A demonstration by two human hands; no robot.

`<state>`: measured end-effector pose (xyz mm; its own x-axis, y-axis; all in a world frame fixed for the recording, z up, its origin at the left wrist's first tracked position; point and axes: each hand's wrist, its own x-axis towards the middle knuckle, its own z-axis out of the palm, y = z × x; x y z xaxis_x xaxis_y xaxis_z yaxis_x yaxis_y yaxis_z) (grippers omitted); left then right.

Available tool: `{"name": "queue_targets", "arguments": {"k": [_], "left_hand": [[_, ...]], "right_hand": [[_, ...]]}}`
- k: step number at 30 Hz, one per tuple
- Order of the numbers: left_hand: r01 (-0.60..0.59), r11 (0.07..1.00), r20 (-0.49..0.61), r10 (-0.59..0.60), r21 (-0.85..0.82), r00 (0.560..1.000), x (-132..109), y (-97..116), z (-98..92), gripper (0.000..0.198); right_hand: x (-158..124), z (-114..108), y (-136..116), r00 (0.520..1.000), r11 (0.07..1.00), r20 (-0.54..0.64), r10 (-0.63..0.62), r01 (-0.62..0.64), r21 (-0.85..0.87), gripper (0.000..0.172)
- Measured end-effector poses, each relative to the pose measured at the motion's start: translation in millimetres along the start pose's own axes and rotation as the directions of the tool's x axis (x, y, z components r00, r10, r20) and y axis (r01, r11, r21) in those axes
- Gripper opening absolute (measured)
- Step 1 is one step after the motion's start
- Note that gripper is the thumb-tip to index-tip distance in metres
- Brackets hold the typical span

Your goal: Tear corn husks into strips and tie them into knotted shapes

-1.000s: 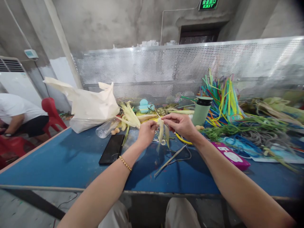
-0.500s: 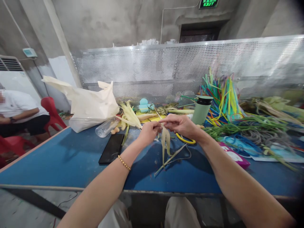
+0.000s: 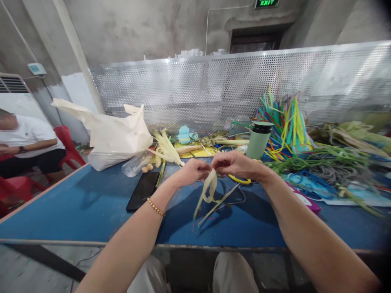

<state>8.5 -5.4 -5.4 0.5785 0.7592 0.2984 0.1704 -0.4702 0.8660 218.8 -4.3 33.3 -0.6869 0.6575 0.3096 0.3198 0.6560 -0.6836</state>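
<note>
Over the blue table (image 3: 76, 207) my left hand (image 3: 190, 171) and my right hand (image 3: 233, 163) meet at the fingertips. Both pinch the top of a pale corn husk strip (image 3: 208, 188). The strip loops down between them and its loose end hangs toward the table. Another thin husk strip (image 3: 218, 204) lies on the table under it. A gold bracelet (image 3: 155, 206) circles my left wrist.
A black phone (image 3: 143, 190) lies left of my hands, with a clear bottle (image 3: 136, 163) and a white bag (image 3: 113, 136) behind. Corn husks (image 3: 168, 151), a green flask (image 3: 259, 140), coloured strips (image 3: 284, 122) and green stalks (image 3: 317, 162) crowd the back and right. A seated person (image 3: 27, 144) is at far left.
The husk strip, first short and straight, now hangs in a longer loop below my fingers. My hands have drawn slightly closer together. The person at left has sat upright.
</note>
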Motion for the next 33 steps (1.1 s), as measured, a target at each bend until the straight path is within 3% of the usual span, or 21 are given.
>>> {"name": "queue_targets", "arguments": {"k": [6, 12, 21, 27, 33], "left_hand": [[0.042, 0.999, 0.035, -0.041, -0.029, 0.999, -5, 9, 0.2, 0.015], [-0.009, 0.998, 0.019, 0.010, -0.061, 1.000, -6, 13, -0.1, 0.026], [0.021, 0.992, 0.046, -0.015, -0.125, 0.999, -3, 6, -1.0, 0.028], [-0.005, 0.989, 0.025, 0.009, -0.148, 1.000, -3, 8, -1.3, 0.029], [0.045, 0.982, 0.037, -0.039, -0.186, 0.999, -4, 10, -1.4, 0.029]], "right_hand": [[3, 1, 4, 0.998, 0.995, 0.021, 0.054, -0.055, 0.082, 0.013], [5, 4, 4, 0.998, 0.994, -0.044, 0.052, -0.048, 0.097, 0.009], [3, 5, -3, 0.988, 0.963, -0.121, 0.099, -0.065, 0.263, 0.025], [4, 3, -5, 0.994, 0.987, -0.108, -0.001, 0.018, 0.158, 0.027], [3, -4, -6, 0.998, 0.998, -0.058, -0.037, 0.039, 0.047, 0.029]]}}
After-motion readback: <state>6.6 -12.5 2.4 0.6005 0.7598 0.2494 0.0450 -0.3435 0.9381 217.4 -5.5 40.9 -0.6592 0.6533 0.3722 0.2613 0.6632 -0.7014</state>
